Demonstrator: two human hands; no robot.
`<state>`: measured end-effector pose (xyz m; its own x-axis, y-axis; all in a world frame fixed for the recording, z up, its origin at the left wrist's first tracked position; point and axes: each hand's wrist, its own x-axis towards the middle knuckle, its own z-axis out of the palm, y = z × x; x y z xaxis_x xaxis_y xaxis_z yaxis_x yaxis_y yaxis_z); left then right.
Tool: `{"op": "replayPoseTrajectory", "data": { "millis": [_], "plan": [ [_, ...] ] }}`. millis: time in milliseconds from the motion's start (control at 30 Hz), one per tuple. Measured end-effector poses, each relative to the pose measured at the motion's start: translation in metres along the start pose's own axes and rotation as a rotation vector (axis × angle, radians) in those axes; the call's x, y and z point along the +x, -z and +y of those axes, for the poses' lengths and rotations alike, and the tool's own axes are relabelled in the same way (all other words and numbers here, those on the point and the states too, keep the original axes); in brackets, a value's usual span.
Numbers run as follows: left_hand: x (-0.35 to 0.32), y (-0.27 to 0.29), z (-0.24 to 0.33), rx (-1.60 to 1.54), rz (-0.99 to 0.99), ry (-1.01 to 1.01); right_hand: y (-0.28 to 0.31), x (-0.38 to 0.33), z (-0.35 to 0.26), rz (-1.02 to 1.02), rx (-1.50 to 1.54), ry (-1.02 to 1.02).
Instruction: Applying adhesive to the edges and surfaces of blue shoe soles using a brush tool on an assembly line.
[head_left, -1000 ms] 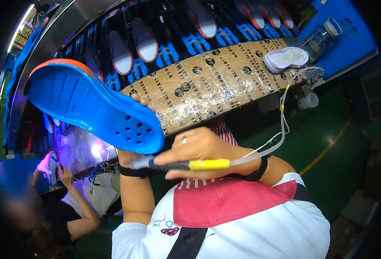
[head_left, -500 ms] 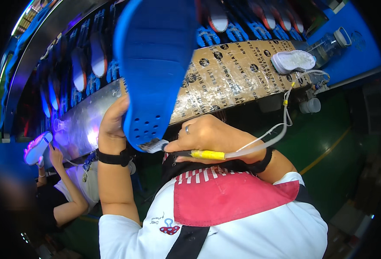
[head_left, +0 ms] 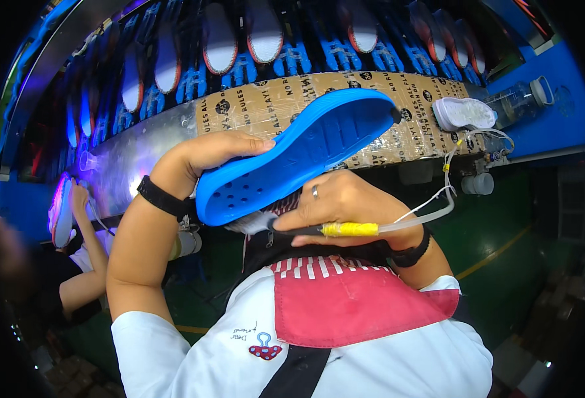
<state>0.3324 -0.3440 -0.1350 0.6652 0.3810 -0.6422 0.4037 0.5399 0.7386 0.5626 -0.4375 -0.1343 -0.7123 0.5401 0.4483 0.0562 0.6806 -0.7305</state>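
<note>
My left hand (head_left: 216, 151) grips a blue shoe sole (head_left: 299, 156) by its edge, thumb on the upper rim. The sole is tilted, with its hollow inner face and a group of small holes toward me. In my right hand (head_left: 345, 202) is a brush (head_left: 350, 229) with yellow tape on its handle and a clear tube running off to the right. Its pale bristles sit at the lower edge of the sole's holed end. Whether they touch it cannot be made out.
Cardboard (head_left: 253, 113) covers part of the metal bench. On it rests a white sole (head_left: 465, 115), beside a clear jug (head_left: 521, 99). Shoes (head_left: 219, 40) hang in a row on blue holders behind. At left a co-worker's hand (head_left: 79, 196) holds a shoe (head_left: 60, 212).
The sole has swung from nearly upright to a slant, its far end now down to the right, and its inner face shows. My right hand and the brush have shifted slightly right.
</note>
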Motion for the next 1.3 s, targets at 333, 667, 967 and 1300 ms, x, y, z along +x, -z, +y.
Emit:
{"op": "replayPoseTrajectory", "data": {
  "millis": [333,667,967,1300],
  "plan": [
    [-0.01,0.004,0.003,0.09,0.036,0.092,0.01,-0.008,0.0,-0.045,-0.05,-0.089],
    [-0.007,0.021,-0.035,-0.079,0.162,0.063,0.006,-0.024,0.02,0.113,-0.157,-0.135],
    [0.027,0.002,-0.078,-0.506,0.59,-0.916,0.008,-0.026,0.031,0.273,-0.182,-0.205],
    [0.039,0.0,-0.18,-1.431,0.025,-0.853,0.014,-0.022,0.019,0.461,-0.014,-0.299]
  ]
}}
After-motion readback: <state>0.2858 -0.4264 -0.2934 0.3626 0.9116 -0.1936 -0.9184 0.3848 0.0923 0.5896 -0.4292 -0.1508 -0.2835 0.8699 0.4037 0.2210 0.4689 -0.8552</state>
